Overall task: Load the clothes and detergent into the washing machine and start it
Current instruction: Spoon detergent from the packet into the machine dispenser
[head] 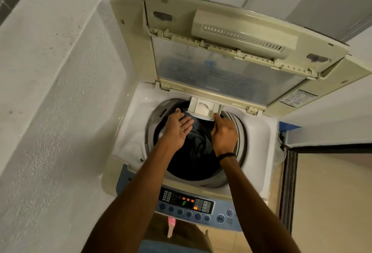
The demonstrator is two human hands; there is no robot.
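Fingers (218, 117) of the right hand (223, 134) are curling onto the front lip of the detergent drawer (203, 109), apparently gripping it. The drawer is sticking out over the back edge of the drum (240, 132), with white powder (202, 106) sitting in it. My read: they're holding the lip to slide it shut, so the step in hand is closing the dispenser.

The left hand (177, 130) is hovering flat, fingers straight and holding nothing, just over the dark clothes (198, 144) lying in the drum. It's probably keeping the fabric down and clear of the drawer's path. I can't tell if it's actually touching the cloth.

The lid (231, 77) is standing folded up at the back, giving both arms room to reach in.

The control panel (191, 202) is showing lit indicators, so the power is on. The start/pause button (220, 218) is sitting at the near right with no hand near it.

Judgement: clothes in, detergent in. Left to do: drawer shut, lid down, press start. Risk: cloth snagging under the drawer.
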